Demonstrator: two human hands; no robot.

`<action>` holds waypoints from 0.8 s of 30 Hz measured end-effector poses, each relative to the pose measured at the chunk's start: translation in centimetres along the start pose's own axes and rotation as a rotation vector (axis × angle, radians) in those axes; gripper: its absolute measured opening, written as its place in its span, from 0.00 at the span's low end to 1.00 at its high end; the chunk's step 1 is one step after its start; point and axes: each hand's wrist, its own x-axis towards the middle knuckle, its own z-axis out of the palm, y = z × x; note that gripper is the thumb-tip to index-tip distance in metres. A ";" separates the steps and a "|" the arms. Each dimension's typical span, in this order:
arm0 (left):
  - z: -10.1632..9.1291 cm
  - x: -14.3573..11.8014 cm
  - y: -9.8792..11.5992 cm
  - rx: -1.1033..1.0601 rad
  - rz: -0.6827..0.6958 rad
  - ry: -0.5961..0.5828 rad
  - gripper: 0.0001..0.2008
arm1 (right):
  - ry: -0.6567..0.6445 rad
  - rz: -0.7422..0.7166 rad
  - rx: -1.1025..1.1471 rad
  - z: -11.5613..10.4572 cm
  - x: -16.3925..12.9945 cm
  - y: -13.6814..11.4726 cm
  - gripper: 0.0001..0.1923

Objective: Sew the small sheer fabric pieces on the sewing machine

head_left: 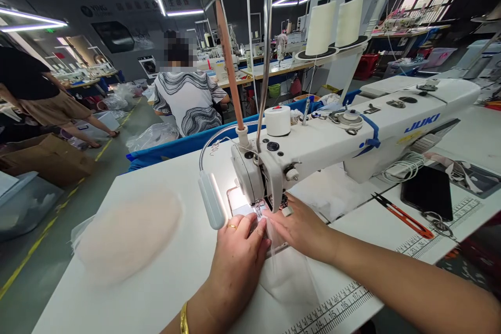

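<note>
A piece of sheer white fabric runs from under the sewing machine's presser foot toward the table's front edge. My left hand, with a ring and a bangle, has its fingers closed together on the fabric just before the foot. From the right, my right hand lies on the fabric beside the needle area, its visible fingers stretched toward the foot; some are hidden by the machine head. Above both hands is the white sewing machine. A small lamp lights the spot from the left.
A pile of pale sheer fabric lies left on the table. Orange thread snips, a black phone and keys lie right. Thread cones stand behind the machine. A person sits ahead; another is at far left.
</note>
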 end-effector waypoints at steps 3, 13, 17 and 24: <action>-0.5 0.0 0.1 0.001 -0.011 -0.025 0.17 | -0.021 0.002 -0.018 -0.2 -0.2 0.1 0.13; -4.3 0.0 0.1 -0.333 -0.021 -0.335 0.09 | -0.389 -0.150 0.296 -5.4 -1.2 0.0 0.10; -2.0 0.6 0.0 -0.451 -0.140 -0.144 0.12 | -0.297 -0.062 0.331 -4.8 -0.9 0.1 0.12; -0.6 2.2 -0.5 -0.430 -0.247 -0.085 0.10 | -0.028 0.169 0.567 -3.6 -0.4 -0.1 0.20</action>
